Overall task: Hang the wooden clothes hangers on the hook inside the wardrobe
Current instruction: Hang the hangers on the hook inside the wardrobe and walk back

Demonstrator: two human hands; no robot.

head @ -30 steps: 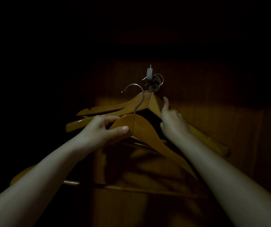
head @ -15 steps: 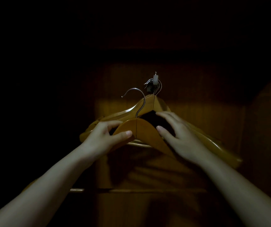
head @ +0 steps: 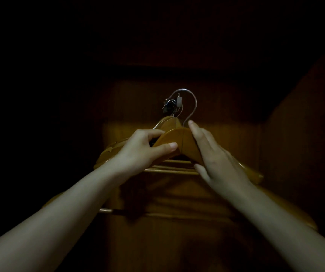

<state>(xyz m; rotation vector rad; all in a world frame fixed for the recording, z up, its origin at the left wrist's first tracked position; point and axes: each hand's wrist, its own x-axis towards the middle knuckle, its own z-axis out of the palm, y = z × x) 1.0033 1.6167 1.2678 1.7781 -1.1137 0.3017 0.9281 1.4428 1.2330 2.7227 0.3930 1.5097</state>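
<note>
Both my hands hold one wooden hanger (head: 184,141) in front of the wardrobe's back wall. My left hand (head: 144,150) grips its left shoulder, thumb across the front. My right hand (head: 214,156) clasps its right shoulder, forefinger up at the neck. Its metal hook (head: 192,99) curves over the small white-tipped wall hook (head: 179,102); whether it rests on it I cannot tell. Behind it, other wooden hangers (head: 169,122) hang from the wall hook, their arms spreading left and right.
The wardrobe is dark; only the wooden back panel (head: 226,142) is lit. A side wall (head: 305,134) closes in on the right. A hanger's lower bar (head: 106,210) shows below my arms.
My right hand has moved onto the front hanger. Both hands have lifted it and brought its metal hook up over the wall hook.
</note>
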